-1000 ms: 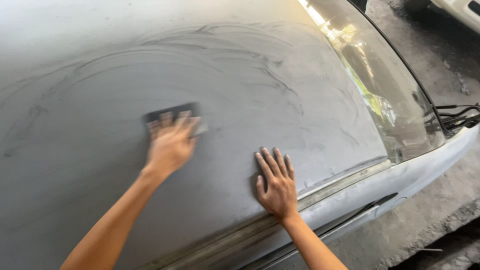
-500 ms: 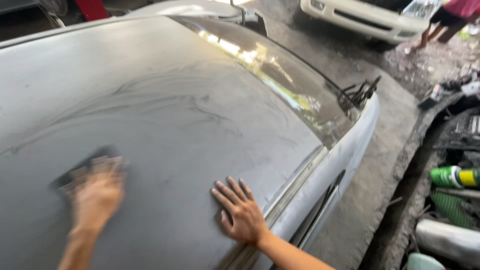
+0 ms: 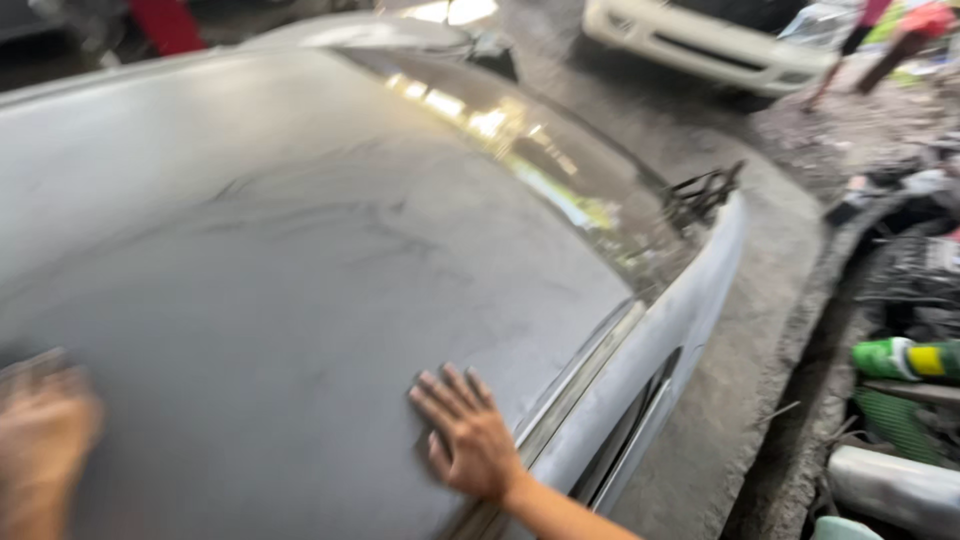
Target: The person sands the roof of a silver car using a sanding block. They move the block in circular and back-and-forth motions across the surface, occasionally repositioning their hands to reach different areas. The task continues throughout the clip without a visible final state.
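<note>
We saw a broad, dull grey sanded car roof panel (image 3: 300, 260) filling most of the view, its surface streaked with darker swirls of dust. Beyond it ran the sloping glass windscreen (image 3: 540, 160), catching bright reflections, and past that a white car (image 3: 700, 45) stood on the rough concrete floor (image 3: 740, 200). To the right lay a green and yellow bottle (image 3: 905, 360) among dark clutter.

Our right hand (image 3: 465, 440) lay flat on the grey panel near its edge, fingers spread wide and holding nothing. Our left hand (image 3: 45, 430) was blurred at the lower left, pressed on the same panel, well apart from the right. A dark flat pad (image 3: 30, 362) showed just above its fingers, touching the panel; we could not tell whether the hand gripped it or merely pressed on it.
</note>
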`<action>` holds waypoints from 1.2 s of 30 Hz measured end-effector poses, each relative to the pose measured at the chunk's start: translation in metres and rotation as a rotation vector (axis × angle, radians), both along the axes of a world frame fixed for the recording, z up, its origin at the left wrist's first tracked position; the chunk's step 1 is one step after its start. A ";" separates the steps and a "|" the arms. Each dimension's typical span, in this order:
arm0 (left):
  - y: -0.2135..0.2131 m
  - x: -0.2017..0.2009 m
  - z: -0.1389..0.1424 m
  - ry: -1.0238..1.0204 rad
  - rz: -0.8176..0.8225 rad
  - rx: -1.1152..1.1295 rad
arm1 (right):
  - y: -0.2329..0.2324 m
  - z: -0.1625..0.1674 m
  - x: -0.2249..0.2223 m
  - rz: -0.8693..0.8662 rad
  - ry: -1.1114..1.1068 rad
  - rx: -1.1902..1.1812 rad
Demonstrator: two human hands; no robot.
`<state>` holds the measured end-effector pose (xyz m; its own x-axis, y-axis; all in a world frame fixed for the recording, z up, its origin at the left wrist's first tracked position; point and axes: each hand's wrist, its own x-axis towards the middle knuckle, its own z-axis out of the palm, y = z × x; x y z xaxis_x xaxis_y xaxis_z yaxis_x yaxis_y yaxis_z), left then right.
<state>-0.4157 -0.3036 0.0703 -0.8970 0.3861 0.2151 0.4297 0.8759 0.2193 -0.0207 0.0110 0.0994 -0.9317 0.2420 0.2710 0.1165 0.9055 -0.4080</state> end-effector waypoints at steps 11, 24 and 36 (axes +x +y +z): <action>0.034 -0.056 0.047 -0.230 0.403 0.112 | -0.023 -0.007 -0.012 -0.012 0.097 0.071; 0.118 0.046 0.022 -0.166 -0.483 -0.265 | -0.032 -0.015 -0.014 0.006 0.100 0.095; 0.008 0.133 -0.001 0.122 -0.228 -0.084 | -0.032 -0.012 -0.015 0.030 0.077 0.094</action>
<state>-0.2825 -0.2961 0.0689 -0.7544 0.5960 0.2751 0.6365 0.7666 0.0849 -0.0357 -0.0207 0.0874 -0.9137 0.1840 0.3624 0.0600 0.9430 -0.3275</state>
